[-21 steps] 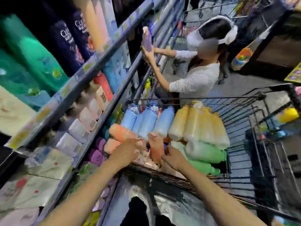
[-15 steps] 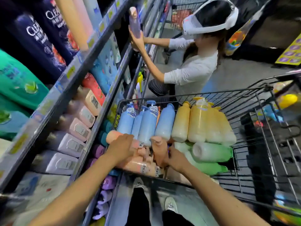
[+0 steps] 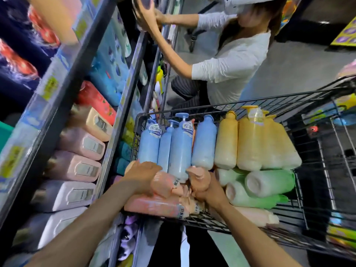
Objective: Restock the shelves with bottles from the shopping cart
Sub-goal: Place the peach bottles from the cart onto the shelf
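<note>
Shelves stand at left. In the cart, the left hand curls over a lying peach bottle; the right hand grips an upright peach bottle. Blue bottles, yellow bottles and green bottles fill the rest.

Left hand: fingers curled over a peach bottle, fingertips hidden behind it.
Right hand: wrapped round a peach pump bottle, body hidden by the palm.
Shelf goods, left: smeared by motion, labels unreadable.
Blue bottles: label print too small to read.
Second person: head cut off by the top edge; object in the raised hands cropped and blurred.
Cart: right side runs out of view.
</note>
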